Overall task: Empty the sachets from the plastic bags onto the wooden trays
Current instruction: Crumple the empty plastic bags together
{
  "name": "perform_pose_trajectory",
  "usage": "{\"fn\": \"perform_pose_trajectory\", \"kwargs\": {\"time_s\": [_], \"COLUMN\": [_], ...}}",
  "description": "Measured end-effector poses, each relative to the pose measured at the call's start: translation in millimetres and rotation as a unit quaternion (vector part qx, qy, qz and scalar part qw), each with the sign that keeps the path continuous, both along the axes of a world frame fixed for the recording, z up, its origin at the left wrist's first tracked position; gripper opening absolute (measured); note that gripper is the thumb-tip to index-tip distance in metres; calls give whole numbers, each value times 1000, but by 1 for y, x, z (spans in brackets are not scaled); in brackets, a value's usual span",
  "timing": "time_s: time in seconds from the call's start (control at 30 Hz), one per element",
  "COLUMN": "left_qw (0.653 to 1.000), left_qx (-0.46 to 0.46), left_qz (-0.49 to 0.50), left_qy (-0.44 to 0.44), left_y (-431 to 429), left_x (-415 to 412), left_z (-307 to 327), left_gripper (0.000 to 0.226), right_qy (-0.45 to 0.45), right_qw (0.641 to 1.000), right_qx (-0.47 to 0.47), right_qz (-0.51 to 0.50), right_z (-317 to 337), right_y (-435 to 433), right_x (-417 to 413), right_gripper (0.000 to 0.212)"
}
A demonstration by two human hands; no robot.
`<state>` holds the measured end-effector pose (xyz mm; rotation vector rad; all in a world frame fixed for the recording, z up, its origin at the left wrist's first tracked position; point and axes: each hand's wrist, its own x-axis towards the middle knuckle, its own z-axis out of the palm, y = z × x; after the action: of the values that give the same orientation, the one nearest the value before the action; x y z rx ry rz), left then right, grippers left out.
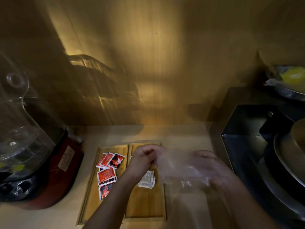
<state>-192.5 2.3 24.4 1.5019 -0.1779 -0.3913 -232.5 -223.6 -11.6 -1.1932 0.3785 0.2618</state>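
Two wooden trays lie side by side on the counter. The left tray (pixel 92 195) holds several red sachets (pixel 108 172). On the right tray (pixel 145 205) lies a small pile of white sachets (pixel 147 179), partly hidden by my left forearm. A clear plastic bag (pixel 179 169) stretches between my hands above the right tray and the counter to its right. My left hand (pixel 145 158) pinches the bag's left edge. My right hand (pixel 208 166) holds its right side, seen blurred through the film. I cannot make out any sachets inside the bag.
A red blender base (pixel 54 171) with a clear jug (pixel 19 123) stands at the left. A dark metal box (pixel 244 129) and round metal pans (pixel 287 162) crowd the right. A bowl with something yellow (pixel 292 80) sits at the upper right. A wooden wall rises behind.
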Motion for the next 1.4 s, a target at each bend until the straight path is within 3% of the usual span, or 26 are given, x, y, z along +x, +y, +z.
{"fn": "perform_pose_trajectory", "kwargs": {"time_s": [0.1, 0.23, 0.3, 0.37, 0.5, 0.6, 0.67, 0.77, 0.83, 0.93, 1.23, 1.4], "left_qw": [1000, 997, 988, 974, 960, 966, 974, 980, 983, 984, 950, 896], "left_qx": [-11, -28, -84, -98, -49, -44, -21, -15, -36, -46, -64, -39], "left_qz": [4, 76, 85, 28, -42, -55, -25, 51, 76, 102, 244, 388], "left_qy": [-21, 3, 102, 204, 274, 250, 224, 192, 165, 138, 185, 212], "left_y": [0, -1, 1, 8, 19, 26, 33, 51, 67, 99, 245, 312], "left_x": [-4, -12, -17, -20, -28, -29, -28, -23, -25, -34, -110, -170], "left_z": [-2, -4, -1, -3, -10, -13, -11, -9, -2, 1, -5, -31], "left_gripper": [53, 39, 26, 43, 52, 43, 27, 31, 25, 14, 28, 33], "right_qy": [-16, -28, -33, -42, -47, -47, -44, -34, -36, -57, -107, -115], "right_qw": [999, 999, 999, 997, 990, 987, 994, 999, 997, 989, 977, 957], "right_qx": [-50, -26, -35, -60, -129, -149, -98, -10, -34, -104, -165, -206], "right_qz": [1, 13, 9, 8, 22, 23, 1, 6, 63, 91, 86, 166], "right_z": [8, 13, 11, 12, 20, 32, 38, 39, 40, 44, 33, 9], "right_y": [3, 10, 11, 16, 31, 42, 52, 68, 85, 122, 283, 373], "right_x": [5, 4, 5, 7, 11, 10, 8, 6, 3, -2, -34, -62], "right_gripper": [50, 48, 45, 43, 39, 32, 28, 32, 43, 41, 50, 56]}}
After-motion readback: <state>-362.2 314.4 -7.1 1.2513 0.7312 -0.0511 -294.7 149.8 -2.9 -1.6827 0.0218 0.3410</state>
